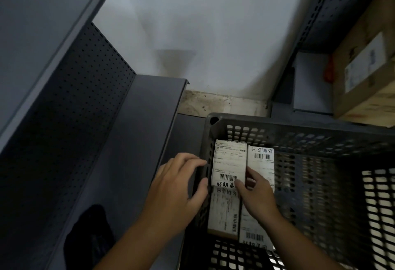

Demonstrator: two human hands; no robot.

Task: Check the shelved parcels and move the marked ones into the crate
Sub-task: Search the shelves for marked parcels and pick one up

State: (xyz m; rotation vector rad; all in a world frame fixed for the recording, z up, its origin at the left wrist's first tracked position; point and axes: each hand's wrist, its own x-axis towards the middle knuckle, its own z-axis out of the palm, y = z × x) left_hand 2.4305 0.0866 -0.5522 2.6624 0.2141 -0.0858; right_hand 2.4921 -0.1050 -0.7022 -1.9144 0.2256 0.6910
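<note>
The right hand is reaching down into the crate and pinching the near right edge of the far-left parcel. Its thumb is lying on the label beside the barcode, and its fingers are tucking into the gap next to the far-right parcel. The left hand is resting against the crate's left wall with loose, spread fingers, its thumb at the rim, holding nothing.

Nearer in the crate, the near-left parcel and the near-right parcel are lying just beside each other, the latter partly under the right wrist. All four parcels are lying flat with their labels up, crowded into the crate's left side, and handwritten characters are showing on the labels.

To the left, a dark grey shelf is running along a perforated back panel. At the far right, a labelled cardboard box is sitting on another rack. A white wall is standing behind.
</note>
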